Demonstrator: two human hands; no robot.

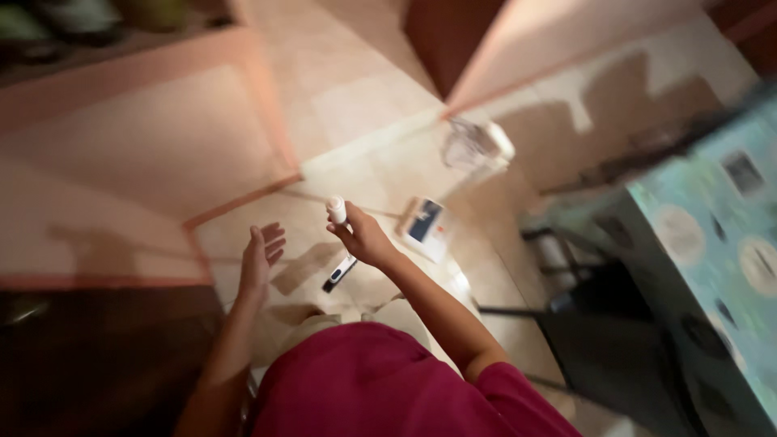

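My right hand [363,237] is raised over the tiled floor and grips a small white bottle [336,210], held upright between thumb and fingers. My left hand [261,252] hovers just left of it, palm open and fingers spread, holding nothing. On the floor below the hands lies a slim dark phone-like device [339,273]. A white and blue box [424,223] lies on the floor to the right of my right hand. The frame is blurred by motion.
A clear plastic container [473,146] sits on the floor near the wall corner. A table with a teal patterned cloth [720,243] stands at the right, a dark chair [599,324] beside it. Pink walls rise at left and back.
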